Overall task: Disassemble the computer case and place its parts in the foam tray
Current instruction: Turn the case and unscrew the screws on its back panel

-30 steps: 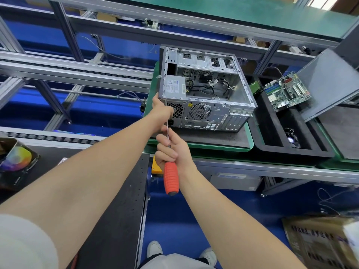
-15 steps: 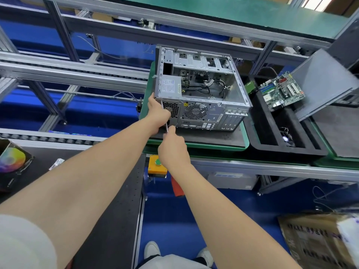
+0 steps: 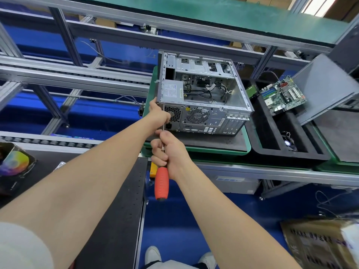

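Observation:
An open grey computer case (image 3: 206, 98) lies on its side on a green-rimmed pallet (image 3: 229, 152), its rear panel facing me. Inside it sit a power supply (image 3: 172, 91) and loose cables. My left hand (image 3: 158, 113) grips the case's near left rear corner. My right hand (image 3: 169, 151) holds a red-handled screwdriver (image 3: 161, 183); its thin shaft points up at the rear panel beside the left hand. To the right, a black foam tray (image 3: 275, 152) holds a green motherboard (image 3: 281, 97) and a small fan part (image 3: 287, 142).
A grey side panel (image 3: 326, 88) leans tilted over the tray's right end. Aluminium conveyor rails (image 3: 77, 74) run to the left. A black workbench (image 3: 120, 191) lies below my arms, and a cardboard box (image 3: 320, 245) sits on the blue floor at lower right.
My right hand pulled the screwdriver back toward me, so the red handle shows again below the fist. My left hand stayed on the case corner.

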